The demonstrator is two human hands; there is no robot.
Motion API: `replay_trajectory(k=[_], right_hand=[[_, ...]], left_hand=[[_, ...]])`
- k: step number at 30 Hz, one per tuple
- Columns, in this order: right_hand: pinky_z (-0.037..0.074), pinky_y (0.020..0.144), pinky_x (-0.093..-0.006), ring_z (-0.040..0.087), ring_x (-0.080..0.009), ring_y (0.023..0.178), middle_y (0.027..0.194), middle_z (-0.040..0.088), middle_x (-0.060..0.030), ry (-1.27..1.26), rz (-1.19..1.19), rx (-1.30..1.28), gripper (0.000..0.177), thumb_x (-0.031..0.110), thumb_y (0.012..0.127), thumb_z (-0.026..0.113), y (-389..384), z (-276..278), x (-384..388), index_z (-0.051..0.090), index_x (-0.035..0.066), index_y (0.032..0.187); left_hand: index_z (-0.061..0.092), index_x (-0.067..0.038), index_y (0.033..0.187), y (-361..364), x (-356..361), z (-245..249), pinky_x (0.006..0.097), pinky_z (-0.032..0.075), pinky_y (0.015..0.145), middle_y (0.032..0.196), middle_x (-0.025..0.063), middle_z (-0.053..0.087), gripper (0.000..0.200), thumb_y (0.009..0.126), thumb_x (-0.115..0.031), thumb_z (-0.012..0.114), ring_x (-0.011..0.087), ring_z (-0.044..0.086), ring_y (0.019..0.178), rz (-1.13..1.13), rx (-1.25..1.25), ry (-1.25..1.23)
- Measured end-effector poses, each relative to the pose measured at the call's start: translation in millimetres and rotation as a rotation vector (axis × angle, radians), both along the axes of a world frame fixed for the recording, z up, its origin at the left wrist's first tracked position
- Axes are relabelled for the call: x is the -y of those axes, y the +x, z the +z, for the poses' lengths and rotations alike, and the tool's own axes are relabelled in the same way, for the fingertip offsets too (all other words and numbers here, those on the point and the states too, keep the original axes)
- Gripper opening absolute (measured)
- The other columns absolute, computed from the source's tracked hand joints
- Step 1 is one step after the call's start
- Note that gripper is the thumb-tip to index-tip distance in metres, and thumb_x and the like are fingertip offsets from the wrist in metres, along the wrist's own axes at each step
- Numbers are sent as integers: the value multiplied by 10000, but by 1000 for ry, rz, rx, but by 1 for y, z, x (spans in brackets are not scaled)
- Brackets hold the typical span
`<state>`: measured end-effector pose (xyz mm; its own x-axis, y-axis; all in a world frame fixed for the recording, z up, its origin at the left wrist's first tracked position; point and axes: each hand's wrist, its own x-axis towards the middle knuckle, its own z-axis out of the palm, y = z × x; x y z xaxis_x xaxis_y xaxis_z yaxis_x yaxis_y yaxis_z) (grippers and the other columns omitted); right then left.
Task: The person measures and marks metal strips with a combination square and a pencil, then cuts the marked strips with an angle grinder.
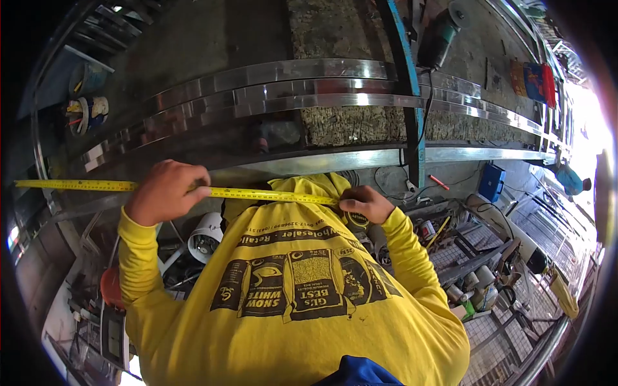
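Note:
A yellow tape measure has its blade drawn out across the front of my body, with the free end reaching past my left hand to the far left. My left hand is closed, thumb and fingers pinching the blade partway along. At the other end, my right hand grips the dark tape case, partly hidden under its fingers. Just beyond both hands runs a long metal bar along the bench edge. Several shiny metal tubes lie farther back.
An angle grinder rests on the bench near a blue metal bar that crosses the tubes. A cord hangs beside it. At right stand a blue box and a rack with cans. A white bucket-like container sits below left.

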<state>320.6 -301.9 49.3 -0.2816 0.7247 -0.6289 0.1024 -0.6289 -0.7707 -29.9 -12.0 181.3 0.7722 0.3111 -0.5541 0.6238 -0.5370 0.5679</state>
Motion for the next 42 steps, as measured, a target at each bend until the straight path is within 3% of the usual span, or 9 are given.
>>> replay_trajectory(k=[3, 6, 8, 11, 15, 19, 27, 34, 42], right_hand=[[518, 648, -417, 665, -350, 698, 796, 700, -139, 12, -1, 736, 518, 533, 936, 680, -11, 26, 4, 746, 21, 894], [525, 594, -441, 673, -381, 677, 771, 694, -106, 240, -100, 945, 523, 576, 910, 694, -12, 44, 19, 758, 59, 876], [553, 657, -447, 696, -367, 755, 794, 698, -129, 307, -34, 977, 597, 660, 899, 650, -18, 70, 17, 784, 82, 967], [565, 711, -491, 715, -381, 789, 841, 729, -192, -7, -56, 951, 670, 706, 925, 560, -17, 71, 29, 783, 99, 1099], [573, 688, -463, 730, -384, 751, 746, 722, -198, -136, -76, 905, 625, 667, 896, 607, 3, 71, 25, 791, 103, 1091], [579, 704, -451, 732, -375, 762, 783, 736, -198, -238, -43, 861, 636, 676, 849, 650, 24, 71, 23, 809, 102, 1073], [601, 767, -470, 740, -401, 803, 815, 744, -230, -185, -131, 819, 656, 669, 789, 669, 51, 36, 51, 812, 80, 1040], [604, 796, -467, 747, -393, 820, 823, 754, -222, -203, -2, 789, 609, 605, 798, 664, 69, 42, 45, 812, 77, 1062], [583, 679, -482, 715, -421, 718, 742, 714, -218, 73, -117, 877, 520, 539, 861, 659, 91, 52, 36, 769, 37, 940]], left_hand=[[736, -51, 850, -5, -10, 25, 456, 498, 814, 779, 144, 713, 188, 879, -235, 708, 358, 690, 828, 62, -116, -19], [731, -52, 842, 9, -14, 48, 443, 474, 823, 790, 140, 715, 189, 873, -238, 714, 355, 686, 832, 29, -186, 49], [726, -59, 849, 13, -14, 51, 437, 443, 824, 818, 123, 711, 193, 877, -249, 719, 346, 671, 854, 14, -190, 147], [723, -66, 867, 35, -17, 57, 439, 427, 806, 833, 111, 697, 187, 879, -252, 728, 342, 652, 858, -5, -197, 191], [728, -64, 859, 62, -18, 51, 436, 418, 794, 813, 119, 693, 193, 865, -256, 744, 343, 649, 845, -46, -167, 261], [736, -68, 855, 93, -20, 58, 436, 415, 792, 800, 115, 694, 191, 864, -259, 746, 337, 648, 838, -80, -182, 260], [728, -86, 821, 138, -14, 70, 436, 419, 780, 781, 96, 693, 191, 866, -271, 746, 326, 650, 829, -141, -164, 218], [725, -82, 830, 152, -11, 68, 448, 436, 772, 784, 110, 694, 201, 877, -278, 736, 348, 652, 824, -156, -183, 224], [722, -77, 861, 169, -15, 68, 478, 473, 792, 798, 133, 689, 211, 902, -284, 711, 378, 650, 848, -173, -206, 194]])
